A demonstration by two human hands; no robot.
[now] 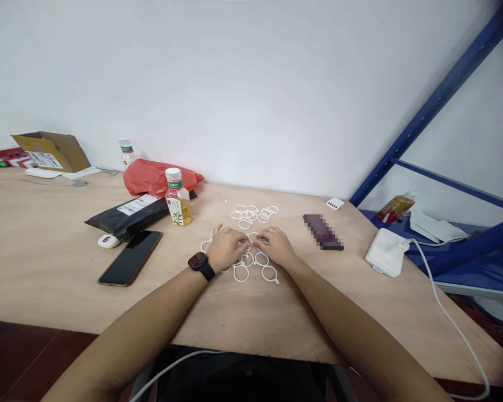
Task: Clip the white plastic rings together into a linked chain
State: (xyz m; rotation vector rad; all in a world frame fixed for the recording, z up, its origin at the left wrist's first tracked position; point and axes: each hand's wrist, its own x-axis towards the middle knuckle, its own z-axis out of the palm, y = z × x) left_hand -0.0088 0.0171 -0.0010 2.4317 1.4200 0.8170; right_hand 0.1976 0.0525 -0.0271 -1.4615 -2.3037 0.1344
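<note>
Left grip (227,249) and right grip (275,245) are pinched on a white ring (251,235) near frame centre, above the desk (218,318); light, even fingertip pressure should avoid bending it.

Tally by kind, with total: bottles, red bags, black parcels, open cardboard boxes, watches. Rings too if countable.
Bottles: 3
Red bag: 1
Black parcel: 1
Open cardboard box: 1
Watch: 1
Total: 7
Rings excluded: overlapping, partly hidden by hands.
</note>
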